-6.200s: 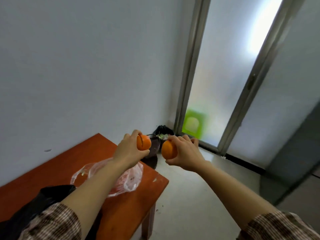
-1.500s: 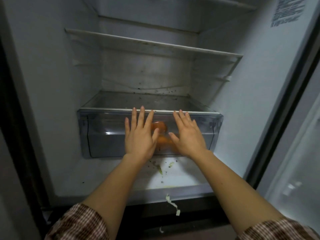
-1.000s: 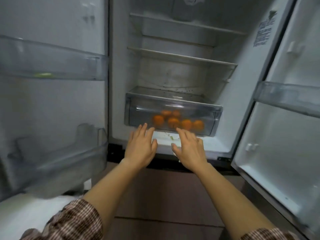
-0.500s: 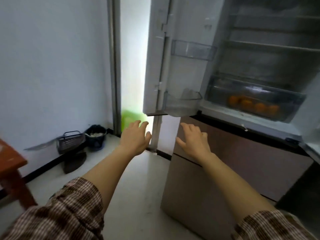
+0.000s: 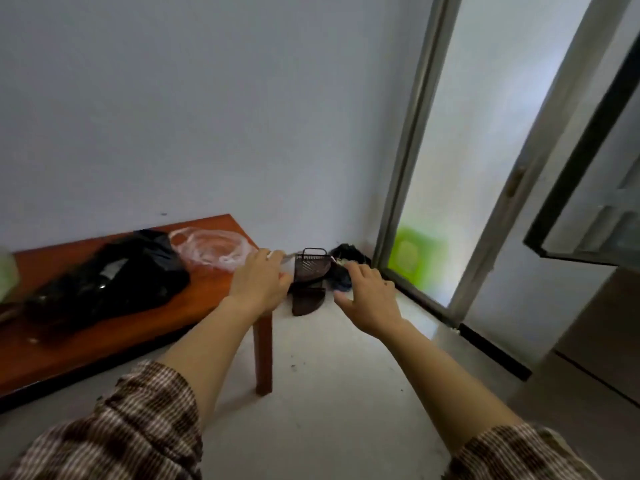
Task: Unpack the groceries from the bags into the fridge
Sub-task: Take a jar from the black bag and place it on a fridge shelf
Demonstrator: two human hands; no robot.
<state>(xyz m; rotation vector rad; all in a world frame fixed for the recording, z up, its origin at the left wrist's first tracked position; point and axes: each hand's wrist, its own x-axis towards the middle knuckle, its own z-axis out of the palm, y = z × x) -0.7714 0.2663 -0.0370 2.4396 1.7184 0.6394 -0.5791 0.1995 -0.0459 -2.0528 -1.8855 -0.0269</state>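
Fetch step: next groceries sought.
Left hand [image 5: 259,282] and right hand [image 5: 369,296] are held released, empty; clear bag [image 5: 211,251] at the table's [image 5: 69,348] far right corner, black bag [image 5: 114,275] beside it; reaching inside is judged next.

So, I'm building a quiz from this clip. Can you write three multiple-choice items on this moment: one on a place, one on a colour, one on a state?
1. Where does the black bag lie?
A) on the floor
B) on the table
C) in a fridge drawer

2. What colour is the table top?
A) white
B) red-brown
C) green

3. What do the hands hold?
A) an orange each
B) a bag
C) nothing

Answers:
1 B, the black bag sits on the table top beside a clear bag.
2 B, the bare wood shows red-brown.
3 C, the left hand and right hand reach out with empty, relaxed fingers.
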